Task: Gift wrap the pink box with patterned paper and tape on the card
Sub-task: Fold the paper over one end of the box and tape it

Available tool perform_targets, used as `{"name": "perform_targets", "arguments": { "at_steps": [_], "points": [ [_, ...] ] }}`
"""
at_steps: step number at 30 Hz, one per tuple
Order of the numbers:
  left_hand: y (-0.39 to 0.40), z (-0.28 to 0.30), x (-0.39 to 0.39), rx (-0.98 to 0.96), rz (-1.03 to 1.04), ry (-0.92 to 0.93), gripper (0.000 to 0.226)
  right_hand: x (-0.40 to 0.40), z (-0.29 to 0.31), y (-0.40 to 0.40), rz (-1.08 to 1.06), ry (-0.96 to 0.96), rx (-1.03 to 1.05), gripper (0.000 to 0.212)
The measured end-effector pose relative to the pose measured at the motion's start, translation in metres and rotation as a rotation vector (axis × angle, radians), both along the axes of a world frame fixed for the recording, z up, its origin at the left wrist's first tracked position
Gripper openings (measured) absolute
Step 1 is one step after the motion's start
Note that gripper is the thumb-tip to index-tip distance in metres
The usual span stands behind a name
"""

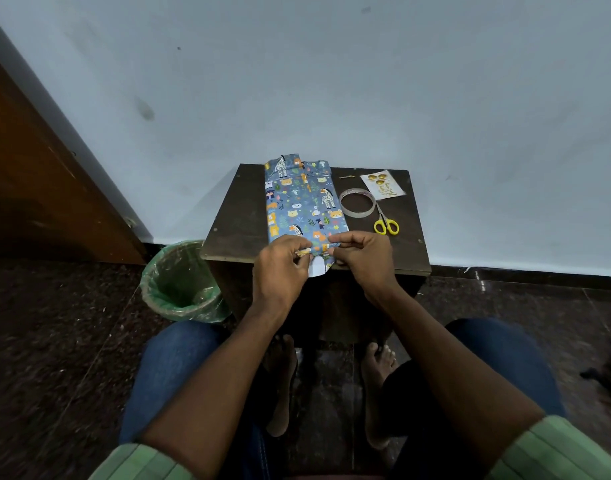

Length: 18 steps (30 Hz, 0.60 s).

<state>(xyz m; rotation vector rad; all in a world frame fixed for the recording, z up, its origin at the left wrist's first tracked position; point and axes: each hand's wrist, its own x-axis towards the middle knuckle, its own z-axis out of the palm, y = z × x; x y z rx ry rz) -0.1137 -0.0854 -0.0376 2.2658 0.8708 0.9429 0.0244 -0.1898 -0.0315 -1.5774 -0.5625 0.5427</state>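
Note:
A box wrapped in blue animal-patterned paper [302,206] lies lengthwise on a small dark wooden table [234,216]; the pink box itself is hidden under the paper. At the near end, my left hand [281,268] and my right hand [361,254] each pinch the loose paper flaps, with a strip of the paper's white underside [317,268] showing between them. The far end of the paper stands up unfolded. The card [383,185], white with gold dots and lettering, lies at the table's back right.
A roll of clear tape [357,201] and yellow-handled scissors [386,224] lie right of the parcel. A green bin with a plastic liner [179,282] stands on the floor left of the table. A wall is right behind; a wooden door is at far left.

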Motion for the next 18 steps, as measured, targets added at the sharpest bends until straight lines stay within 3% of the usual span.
{"name": "perform_targets", "arguments": {
  "at_steps": [5,10,14,18],
  "points": [
    [-0.004,0.001,0.001,0.036,0.093,0.01,0.015,-0.006,0.001,0.003,-0.048,0.293,0.091,0.011],
    [-0.004,-0.002,0.006,-0.03,0.081,-0.086,0.013,-0.013,0.003,0.007,-0.141,0.376,0.16,0.021],
    [-0.004,-0.004,0.009,-0.17,0.08,-0.164,0.021,-0.014,0.003,0.012,-0.217,0.379,0.2,0.035],
    [-0.012,-0.003,0.01,-0.498,0.124,-0.315,0.02,-0.012,0.002,0.016,-0.253,0.439,0.181,0.044]
  ]
}}
